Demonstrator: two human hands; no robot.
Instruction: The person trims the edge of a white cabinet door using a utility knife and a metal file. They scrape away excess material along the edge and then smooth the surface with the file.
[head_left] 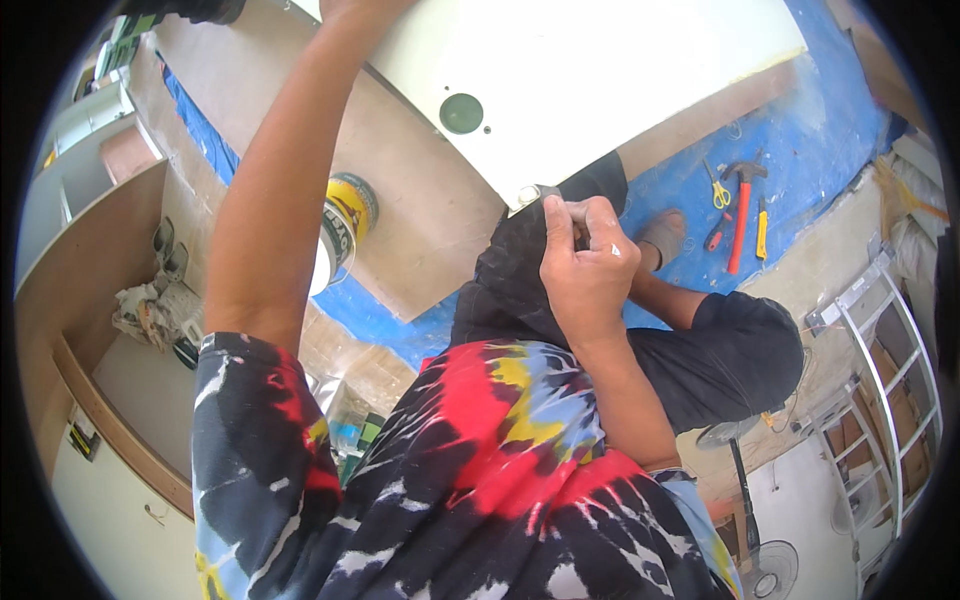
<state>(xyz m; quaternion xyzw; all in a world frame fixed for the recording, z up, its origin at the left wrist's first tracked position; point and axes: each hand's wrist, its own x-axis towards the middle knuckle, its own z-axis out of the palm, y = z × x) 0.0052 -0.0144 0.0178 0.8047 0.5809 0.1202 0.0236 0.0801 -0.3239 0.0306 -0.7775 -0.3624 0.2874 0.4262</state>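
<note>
Pinching a thin dark piece [549, 190] in the nearly closed right hand [592, 255], at the near corner of the white panel [600, 90], far centre. Cannot tell the grip of the left hand [364, 6], cut off far. Likely stiff and heavyish as a panel, slippery-faced, best held by opposite edges. Smooth, flat, marked by a round green patch [461, 113].

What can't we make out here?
Head view:
- Left hand: mostly cut off by the top edge; fingers and grip unseen.
- Small grey piece in the right hand: thumb and fingers cover one end, too small to identify.
- White panel: far side cut off by the top edge.
</note>
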